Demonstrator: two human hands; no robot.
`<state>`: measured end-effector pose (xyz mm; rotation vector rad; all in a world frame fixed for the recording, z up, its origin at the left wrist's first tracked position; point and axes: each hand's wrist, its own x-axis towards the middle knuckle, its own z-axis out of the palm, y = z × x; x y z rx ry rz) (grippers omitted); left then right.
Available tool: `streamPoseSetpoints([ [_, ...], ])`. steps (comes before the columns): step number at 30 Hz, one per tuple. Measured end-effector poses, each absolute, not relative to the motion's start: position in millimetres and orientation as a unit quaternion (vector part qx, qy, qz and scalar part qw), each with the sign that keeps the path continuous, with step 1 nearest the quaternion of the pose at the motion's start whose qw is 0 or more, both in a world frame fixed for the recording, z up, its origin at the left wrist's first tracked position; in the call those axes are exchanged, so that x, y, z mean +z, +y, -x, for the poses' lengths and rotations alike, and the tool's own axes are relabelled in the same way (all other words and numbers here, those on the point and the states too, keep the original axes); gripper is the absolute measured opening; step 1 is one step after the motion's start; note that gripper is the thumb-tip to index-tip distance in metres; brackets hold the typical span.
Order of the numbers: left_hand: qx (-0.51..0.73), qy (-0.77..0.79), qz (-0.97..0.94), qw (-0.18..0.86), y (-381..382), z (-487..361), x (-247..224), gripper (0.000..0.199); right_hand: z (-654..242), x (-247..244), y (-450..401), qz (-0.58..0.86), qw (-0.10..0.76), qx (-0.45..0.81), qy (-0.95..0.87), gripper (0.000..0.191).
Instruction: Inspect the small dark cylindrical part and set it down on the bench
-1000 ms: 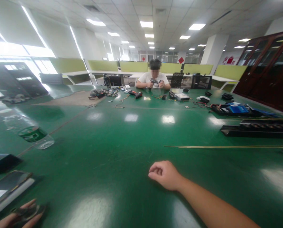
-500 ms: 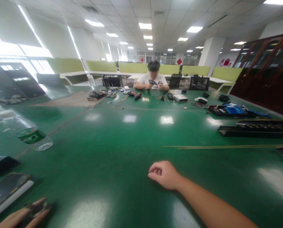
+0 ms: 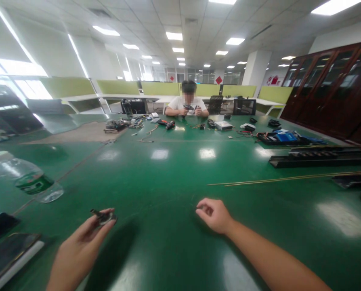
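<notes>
My left hand [image 3: 80,244] is raised over the green table [image 3: 165,234] at the lower left, its fingers closed round a small metal part [image 3: 104,217] with a short stem pointing up and left. My right hand [image 3: 215,215] rests on the table right of centre, fingers curled in; whether something small lies inside them is hidden. Beyond the right hand, two thin brass-coloured rods [image 3: 259,181] lie on the table.
A plastic bottle [image 3: 35,182] lies on the left, with a dark notebook [image 3: 11,256] nearer. Black rails [image 3: 313,157] and a tray with blue items [image 3: 285,136] are at right. Across the table, a person [image 3: 188,103] holds a dark tool.
My left hand has come in from the lower left corner, up and to the right, with the metal part. The camera view has turned slightly right; my right hand stays curled on the table.
</notes>
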<state>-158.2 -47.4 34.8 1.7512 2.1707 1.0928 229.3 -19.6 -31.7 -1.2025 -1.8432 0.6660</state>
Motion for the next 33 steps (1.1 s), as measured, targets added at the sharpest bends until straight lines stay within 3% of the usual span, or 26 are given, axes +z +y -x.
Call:
streamPoseSetpoints([
  [4,0.417,0.630,-0.610,0.239,-32,113,46,0.059,-228,-29,-26,0.457,0.380,0.140,-0.792,0.019],
  [9,0.412,0.525,-0.665,0.336,-13,61,50,0.054,-221,-25,-30,0.427,0.329,0.079,-0.838,0.022],
  [12,0.382,0.487,-0.715,0.324,-3,40,47,0.046,-206,-22,-29,0.498,0.349,0.093,-0.789,0.033],
  [16,0.346,0.461,-0.766,0.285,7,29,35,0.036,-184,-22,-26,0.609,0.470,0.190,-0.610,0.042],
  [22,0.368,0.453,-0.763,0.278,12,35,9,0.037,-177,-27,-18,0.564,0.481,0.268,-0.616,0.028],
  [26,0.402,0.465,-0.746,0.256,12,36,1,0.050,-182,-26,-16,0.527,0.505,0.317,-0.605,0.034],
  [33,0.369,0.436,-0.773,0.277,16,31,-3,0.026,-185,-23,-18,0.487,0.506,0.370,-0.608,0.031],
])
